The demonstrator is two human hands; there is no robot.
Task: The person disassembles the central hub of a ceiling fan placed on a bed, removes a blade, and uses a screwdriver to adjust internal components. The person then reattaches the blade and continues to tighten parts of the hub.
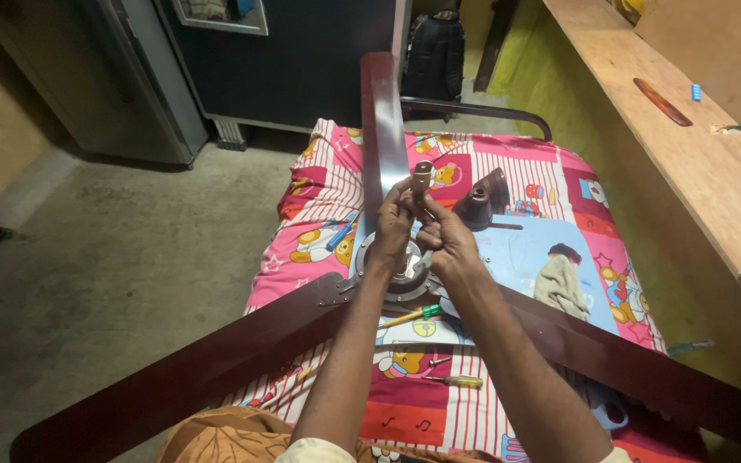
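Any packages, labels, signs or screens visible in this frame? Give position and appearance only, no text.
No packages, signs or screens that I can make out.
Framed panel: top edge, on the dark cabinet, rectangular with a pale frame; too cut off to tell what it is.
Small round yellow sticker or print: below the fan hub, near both hands.

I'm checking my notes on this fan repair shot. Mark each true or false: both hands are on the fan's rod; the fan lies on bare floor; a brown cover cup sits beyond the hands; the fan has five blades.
1. Both the left hand and the right hand are on the fan's rod: true.
2. The fan lies on bare floor: false, it rests on a patterned mattress.
3. A brown cover cup sits beyond the hands: true.
4. Five blades: false, three show.
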